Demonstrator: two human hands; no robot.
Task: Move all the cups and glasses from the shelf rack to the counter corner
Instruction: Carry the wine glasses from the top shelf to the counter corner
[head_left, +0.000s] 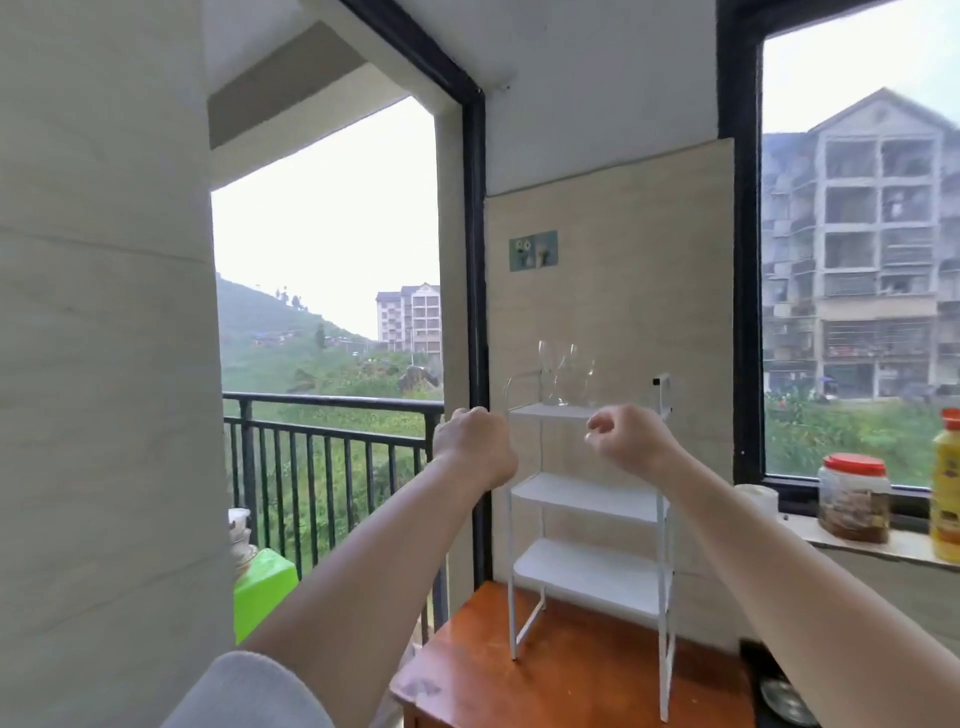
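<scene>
- White three-tier shelf rack (589, 499) standing on a reddish wooden table (571, 675), against a tiled wall.
- Clear stemmed glasses (566, 374) grouped on the rack's top tier; count unclear.
- Left hand (475, 444) raised just left of the rack's top tier, fingers curled, holding nothing.
- Right hand (631, 439) raised in front of the top tier, fingers curled; grip unclear.
- Red-lidded jar (854, 499) and yellow bottle (945, 483) on a windowsill right of the rack.
- Green container (262, 587) left of the rack, by a balcony railing (332, 410).

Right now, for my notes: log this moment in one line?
glasses on rack top shelf | left hand empty | right hand empty
</scene>
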